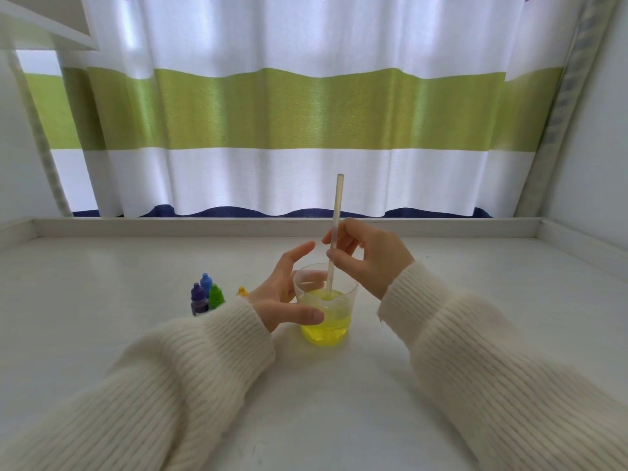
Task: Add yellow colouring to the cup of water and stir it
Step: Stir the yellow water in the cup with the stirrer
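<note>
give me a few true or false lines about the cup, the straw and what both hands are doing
1. The water in the cup is yellow. True.
2. The right hand pinches the straw. True.
3. The straw lies flat on the table. False: it stands nearly upright with its lower end in the water.
4. The left hand holds a dropper bottle. False: it steadies the cup, thumb on the near side.
5. The purple bottle, blue bottle and green bottle stand left of the cup. True.
</note>
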`<state>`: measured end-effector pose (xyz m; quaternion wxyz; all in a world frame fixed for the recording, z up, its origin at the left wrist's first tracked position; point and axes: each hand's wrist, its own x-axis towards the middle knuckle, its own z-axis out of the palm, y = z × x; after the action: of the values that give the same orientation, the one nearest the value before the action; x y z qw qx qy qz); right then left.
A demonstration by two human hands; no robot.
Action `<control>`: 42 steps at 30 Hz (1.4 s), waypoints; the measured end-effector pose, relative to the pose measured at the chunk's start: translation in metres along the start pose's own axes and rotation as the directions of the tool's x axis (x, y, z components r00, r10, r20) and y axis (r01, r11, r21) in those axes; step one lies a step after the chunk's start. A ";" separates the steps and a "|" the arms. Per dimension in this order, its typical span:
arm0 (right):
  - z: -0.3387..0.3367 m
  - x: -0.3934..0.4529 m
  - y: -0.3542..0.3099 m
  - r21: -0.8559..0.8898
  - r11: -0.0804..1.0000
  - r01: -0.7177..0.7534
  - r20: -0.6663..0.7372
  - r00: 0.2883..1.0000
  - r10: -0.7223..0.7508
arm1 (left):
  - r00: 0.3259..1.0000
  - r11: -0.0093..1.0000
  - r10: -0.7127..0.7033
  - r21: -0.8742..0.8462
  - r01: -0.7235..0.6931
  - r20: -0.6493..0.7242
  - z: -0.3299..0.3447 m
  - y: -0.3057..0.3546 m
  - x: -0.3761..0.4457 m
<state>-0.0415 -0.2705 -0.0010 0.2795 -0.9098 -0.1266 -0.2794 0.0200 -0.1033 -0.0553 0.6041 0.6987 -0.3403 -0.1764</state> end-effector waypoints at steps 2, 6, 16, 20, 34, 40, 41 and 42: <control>0.000 0.000 0.001 -0.014 1.000 -0.003 -0.014 1.000 0.002 | 1.000 1.000 0.000 -0.014 0.000 -0.004 0.001 0.000 -0.001; -0.002 -0.001 -0.001 -0.015 1.000 -0.023 -0.014 1.000 0.023 | 1.000 1.000 0.007 -0.024 -0.007 -0.007 0.002 0.001 -0.001; -0.001 -0.003 -0.007 0.174 0.983 -0.059 0.036 0.998 0.054 | 1.000 1.000 0.005 -0.017 -0.005 0.001 0.001 0.001 -0.001; 0.002 -0.002 -0.007 0.227 0.972 -0.064 0.064 0.997 0.051 | 1.000 1.000 0.012 -0.010 -0.012 0.026 -0.001 0.001 -0.002; 0.004 0.000 -0.004 0.125 0.991 -0.041 0.042 0.998 0.036 | 0.999 1.000 0.022 -0.016 -0.022 0.036 -0.003 -0.005 0.003; -0.001 -0.001 -0.002 0.024 0.999 -0.040 0.001 0.999 0.040 | 0.999 1.000 0.007 -0.009 -0.007 0.032 -0.003 -0.004 0.002; -0.002 -0.001 -0.001 0.011 0.999 -0.038 -0.007 0.999 0.038 | 1.000 1.000 0.010 -0.015 -0.010 0.027 -0.003 -0.005 0.001; -0.002 -0.001 -0.001 0.001 0.999 -0.039 -0.014 0.999 0.039 | 1.000 1.000 0.014 -0.020 -0.013 0.023 -0.003 -0.005 0.001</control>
<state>-0.0435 -0.2713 0.0004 0.2861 -0.9101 -0.1071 -0.2800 0.0236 -0.1018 -0.0591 0.6082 0.6881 -0.3504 -0.1839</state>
